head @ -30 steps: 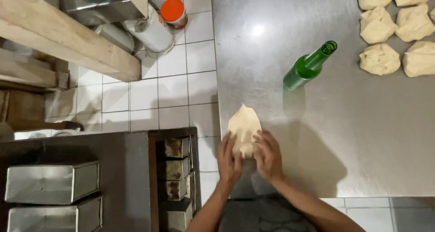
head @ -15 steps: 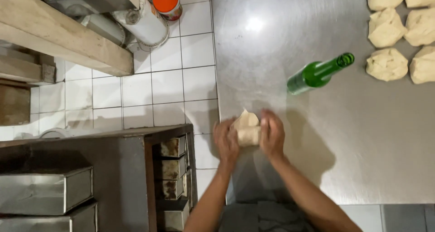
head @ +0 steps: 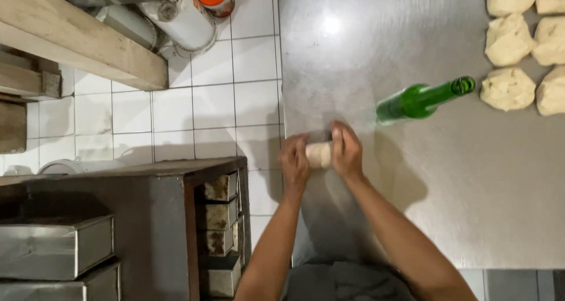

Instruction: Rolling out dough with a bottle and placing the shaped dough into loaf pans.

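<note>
Dough (head: 319, 154) is sitting pressed between both hands near the steel table's (head: 471, 207) left edge, centre frame. Left hand (head: 294, 161) and right hand (head: 346, 151) are cupping it, fingers curled together; even pressure from both sides seems best. Empty metal loaf tins (head: 56, 245) are stacked lower left; a green bottle (head: 419, 100) is lying upper right.

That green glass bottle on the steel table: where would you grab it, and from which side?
Grip the green bottle around its wide body, probably coming in from the side. It seems to stand upright, and the thin neck offers less to hold. The right hand is nearest.
</note>
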